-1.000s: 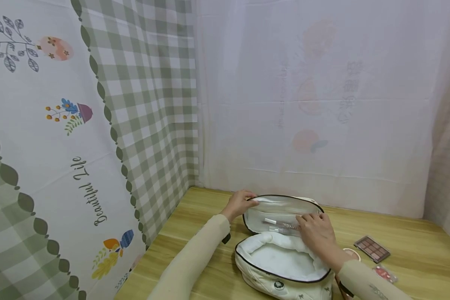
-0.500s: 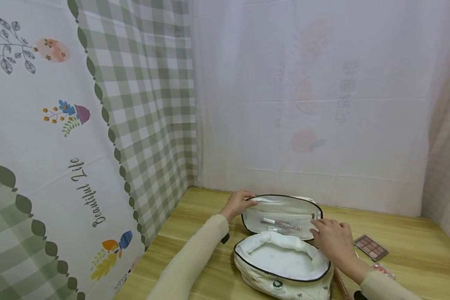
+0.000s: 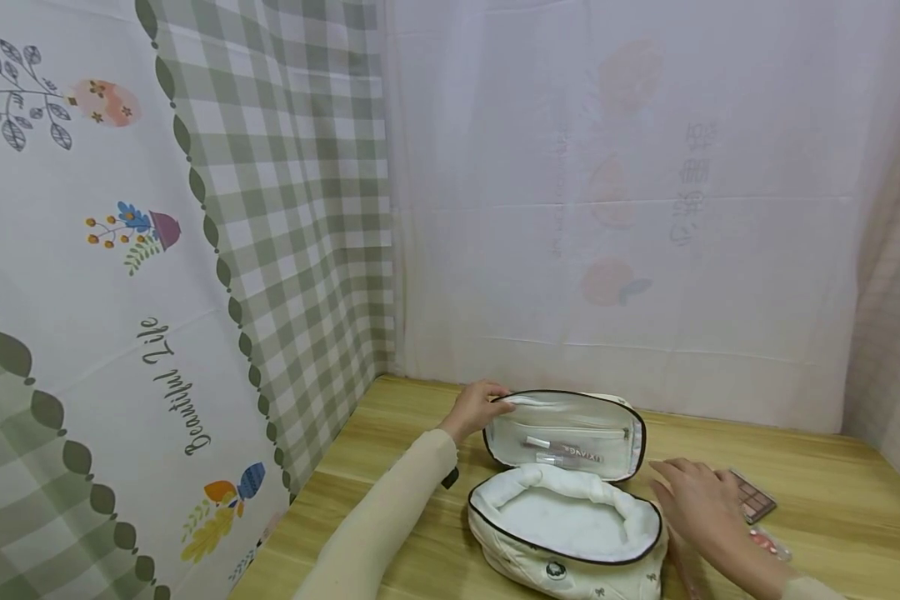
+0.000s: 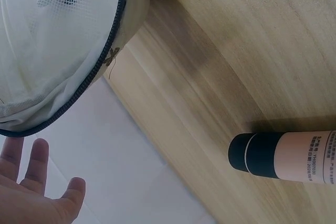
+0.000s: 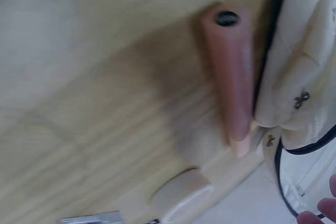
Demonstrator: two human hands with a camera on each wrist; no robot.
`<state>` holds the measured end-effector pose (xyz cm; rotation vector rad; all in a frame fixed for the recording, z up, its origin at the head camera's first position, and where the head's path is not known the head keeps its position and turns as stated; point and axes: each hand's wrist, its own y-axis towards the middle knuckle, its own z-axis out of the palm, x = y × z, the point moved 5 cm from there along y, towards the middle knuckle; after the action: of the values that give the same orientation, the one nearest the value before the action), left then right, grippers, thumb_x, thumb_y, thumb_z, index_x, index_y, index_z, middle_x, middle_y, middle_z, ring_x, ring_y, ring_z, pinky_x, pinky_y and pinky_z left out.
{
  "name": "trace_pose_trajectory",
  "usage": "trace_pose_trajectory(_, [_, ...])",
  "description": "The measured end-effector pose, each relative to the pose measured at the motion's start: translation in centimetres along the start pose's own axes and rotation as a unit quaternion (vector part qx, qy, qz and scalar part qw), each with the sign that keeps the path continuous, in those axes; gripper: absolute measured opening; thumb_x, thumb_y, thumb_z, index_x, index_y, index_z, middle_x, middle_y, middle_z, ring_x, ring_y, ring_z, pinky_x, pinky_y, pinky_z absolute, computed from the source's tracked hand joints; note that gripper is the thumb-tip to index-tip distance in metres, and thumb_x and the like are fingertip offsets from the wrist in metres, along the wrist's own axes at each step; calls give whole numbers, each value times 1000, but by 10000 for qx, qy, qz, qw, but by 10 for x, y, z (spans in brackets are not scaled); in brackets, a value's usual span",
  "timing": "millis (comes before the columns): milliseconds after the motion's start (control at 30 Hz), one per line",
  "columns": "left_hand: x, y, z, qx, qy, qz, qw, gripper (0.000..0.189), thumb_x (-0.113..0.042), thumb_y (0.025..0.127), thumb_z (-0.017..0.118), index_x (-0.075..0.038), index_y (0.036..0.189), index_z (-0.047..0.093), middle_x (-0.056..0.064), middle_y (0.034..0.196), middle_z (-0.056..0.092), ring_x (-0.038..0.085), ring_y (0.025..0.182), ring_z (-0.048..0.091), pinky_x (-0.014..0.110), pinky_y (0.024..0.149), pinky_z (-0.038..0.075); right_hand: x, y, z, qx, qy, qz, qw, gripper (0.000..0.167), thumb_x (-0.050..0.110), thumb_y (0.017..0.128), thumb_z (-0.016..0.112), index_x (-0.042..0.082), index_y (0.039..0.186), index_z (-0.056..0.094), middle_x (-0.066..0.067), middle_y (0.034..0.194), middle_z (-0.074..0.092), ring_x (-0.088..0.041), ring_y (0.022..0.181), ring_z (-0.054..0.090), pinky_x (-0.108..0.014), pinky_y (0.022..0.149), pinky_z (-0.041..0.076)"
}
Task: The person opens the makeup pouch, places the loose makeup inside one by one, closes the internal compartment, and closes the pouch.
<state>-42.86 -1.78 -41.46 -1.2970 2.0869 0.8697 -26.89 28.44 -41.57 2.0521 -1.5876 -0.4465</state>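
A white quilted makeup bag (image 3: pixel 570 575) stands unzipped with its lid (image 3: pixel 562 408) tipped back. My left hand (image 3: pixel 474 410) holds the lid's left rim, thumb inside; in the left wrist view, fingers (image 4: pixel 38 163) reach up at the rim. Inside the lid, a clear zip pocket holds two slim lip gloss tubes (image 3: pixel 570 457); its zipper pull (image 3: pixel 627 433) sits at the right end. My right hand (image 3: pixel 701 504) hovers right of the bag, fingers relaxed and holding nothing. The bag's padded main compartment (image 3: pixel 562 517) shows bare white lining.
Right of the bag lie an eyeshadow palette (image 3: pixel 756 500), a small red-and-clear packet (image 3: pixel 768 542) and a long pink tube (image 5: pixel 231 77). A round cream-coloured case (image 5: pixel 181 195) is near them. A pink bottle with a black cap (image 4: pixel 299 157) lies in the left wrist view.
My right hand has moved right, off the lid's zip pocket and away from the bag, uncovering the gloss tubes and zipper pull. The left hand stays on the lid's rim.
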Motion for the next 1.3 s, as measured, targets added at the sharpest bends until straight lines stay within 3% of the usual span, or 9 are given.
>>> trace_pose_trajectory(267, [0, -1, 0, 12, -23, 2, 10000, 25, -25, 92, 73, -9, 111, 75, 3, 120, 65, 23, 114, 58, 39, 94, 48, -15, -19, -2, 415, -251, 40, 9988, 25, 19, 80, 78, 7, 102, 75, -13, 99, 71, -39, 90, 65, -59, 76, 42])
trace_pose_trajectory(533, [-1, -2, -1, -8, -50, -21, 10000, 25, -24, 92, 73, -8, 111, 75, 4, 120, 65, 23, 115, 57, 40, 95, 47, -25, -36, 0, 837, -255, 155, 9960, 24, 21, 81, 79, 9, 101, 75, -14, 100, 71, -39, 88, 66, -60, 71, 43])
trace_pose_trajectory(667, [-1, -2, -1, -7, -22, -8, 10000, 25, -24, 92, 73, -8, 111, 75, 4, 120, 65, 24, 115, 57, 40, 96, 47, -28, -43, 3, 1213, -177, 412, 9916, 25, 23, 83, 78, 10, 105, 75, -14, 104, 70, -40, 88, 65, -59, 68, 43])
trace_pose_trajectory(933, [-2, -3, -2, -34, -15, 58, 10000, 24, -24, 92, 73, -9, 111, 75, 3, 118, 66, 22, 113, 58, 39, 95, 47, -31, -56, 14, 1828, -53, 632, 9811, 35, 34, 84, 77, 8, 108, 75, -17, 107, 69, -40, 94, 65, -66, 75, 42])
trace_pose_trajectory(1133, [-1, -2, -1, -17, -84, 10, 10000, 26, -24, 92, 73, -8, 112, 75, 3, 118, 66, 23, 114, 58, 40, 95, 47, -27, -62, 18, 1951, -76, 666, 9785, 36, 51, 92, 64, 16, 95, 75, -8, 98, 71, -31, 84, 67, -58, 75, 42])
trace_pose_trajectory(1300, [-1, -2, -1, 5, 7, 19, 10000, 27, -26, 92, 72, -9, 113, 75, 3, 120, 65, 23, 116, 57, 40, 96, 47, -28, -65, 23, 2144, -122, 708, 9741, 35, 53, 90, 65, 20, 91, 74, -4, 100, 70, -27, 85, 66, -56, 71, 45])
